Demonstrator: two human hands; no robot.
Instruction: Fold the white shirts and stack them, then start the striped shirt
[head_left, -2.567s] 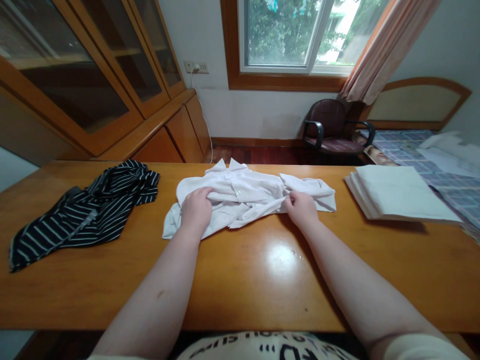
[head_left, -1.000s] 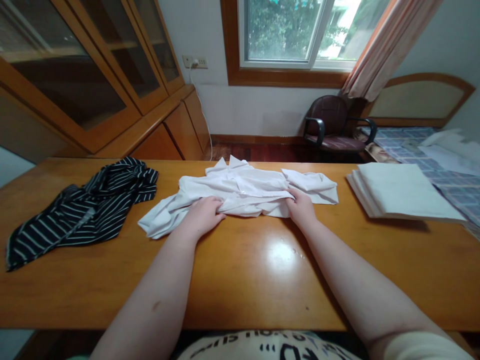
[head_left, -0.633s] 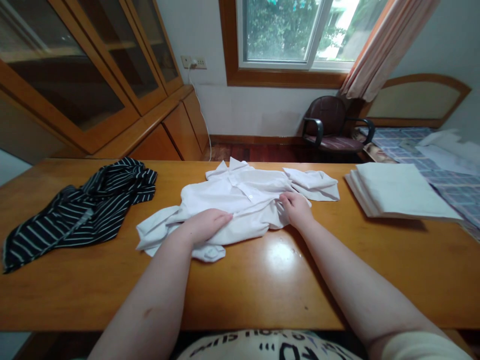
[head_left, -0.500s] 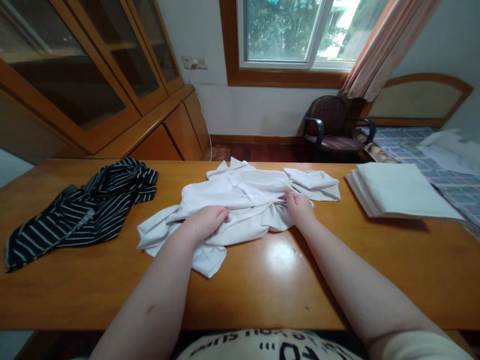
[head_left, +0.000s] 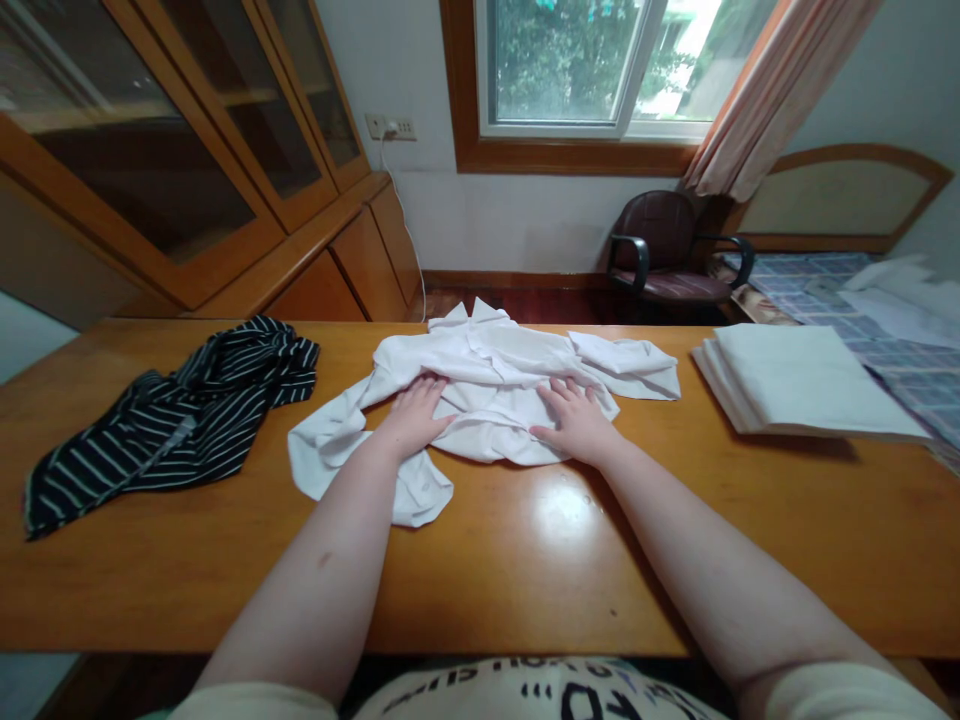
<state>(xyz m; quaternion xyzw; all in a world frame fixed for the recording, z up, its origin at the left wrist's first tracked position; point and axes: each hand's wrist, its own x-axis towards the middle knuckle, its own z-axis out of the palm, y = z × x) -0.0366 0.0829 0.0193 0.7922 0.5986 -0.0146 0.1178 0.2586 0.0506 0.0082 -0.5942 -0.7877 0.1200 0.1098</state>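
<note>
A white collared shirt (head_left: 491, 425) lies crumpled across the middle of the table, its collar pointing to the far edge and its sleeves out to both sides. My left hand (head_left: 416, 415) rests palm down on the left part of the shirt's body, fingers stretched out. On the right part of the shirt, my right hand (head_left: 574, 418) presses flat with its fingers spread. The cloth bunches into folds between and ahead of both hands. The left sleeve passes partly under my left forearm, and its cuff shows beyond it.
On the left of the wooden table (head_left: 525, 570) lies a black-and-white striped garment (head_left: 180, 415). A stack of folded white cloth or sheets (head_left: 806, 375) sits at the right. Beyond the table stand an office chair (head_left: 664, 245), a glass-door cabinet (head_left: 247, 200) and a bed (head_left: 810, 285).
Both hands have gone from curled fingers on the cloth to lying flat on it. The shirt has shifted and bunched toward the far edge, and its left sleeve has moved slightly.
</note>
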